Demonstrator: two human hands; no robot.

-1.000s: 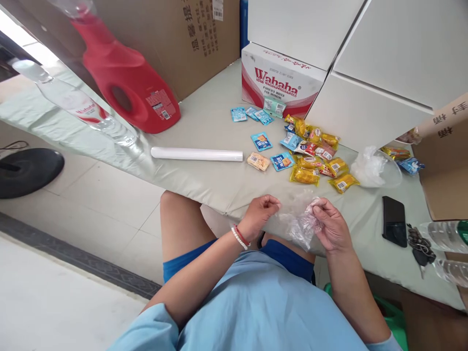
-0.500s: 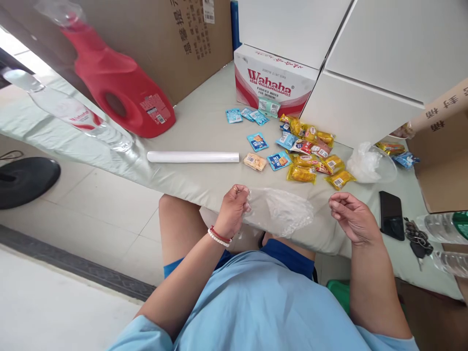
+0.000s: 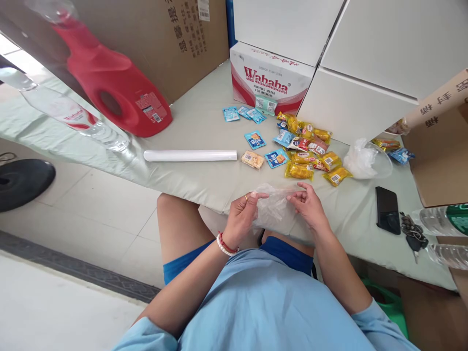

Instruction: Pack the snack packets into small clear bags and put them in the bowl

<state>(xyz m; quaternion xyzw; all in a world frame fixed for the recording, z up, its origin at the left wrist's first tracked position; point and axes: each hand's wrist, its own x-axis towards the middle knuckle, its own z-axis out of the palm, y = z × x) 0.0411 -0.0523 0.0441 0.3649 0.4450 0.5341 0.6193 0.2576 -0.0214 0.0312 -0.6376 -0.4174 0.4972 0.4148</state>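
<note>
Pretty cramped corner here. The table [image 3: 204, 122] has a pale greenish-grey cover and runs diagonally across the view, hemmed in by boxes: a big brown cardboard carton [image 3: 164, 39] with printed characters stands at the back left, plain white cartons [image 3: 383, 44] are stacked at the back right, and another open brown carton [image 3: 438, 146] sits at the far right edge. The floor [image 3: 102, 200] is light glossy tile (with a dark patterned border strip [image 3: 73, 265] along it). A round black base [image 3: 22, 180] rests on the tiles at left. Bright daylight comes in from the upper left.
</note>
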